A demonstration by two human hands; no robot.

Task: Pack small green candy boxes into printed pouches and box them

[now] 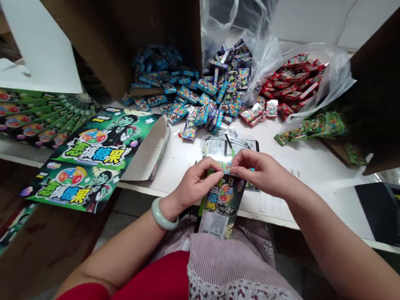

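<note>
At the table's front edge, my left hand (196, 181) and my right hand (259, 170) meet with fingers pinched at the upper end of a printed candy carton (224, 194). The carton is narrow, black and green, with a coloured wheel, large characters and a pale text panel. Its lower end hangs over the edge above my lap. What the fingertips press together is partly hidden. Just behind my hands lie several dark-edged printed pieces with clear wrapping (216, 146). A pale green bangle (164, 214) circles my left wrist.
Blue candy packets (187, 94), purple ones (243, 77), red ones (293, 83) in a clear bag and green ones (323, 126) lie behind. Large printed cartons (97, 159) overhang the left edge. A black tape dispenser (384, 210) stands right. Cardboard boxes (127, 22) flank the table.
</note>
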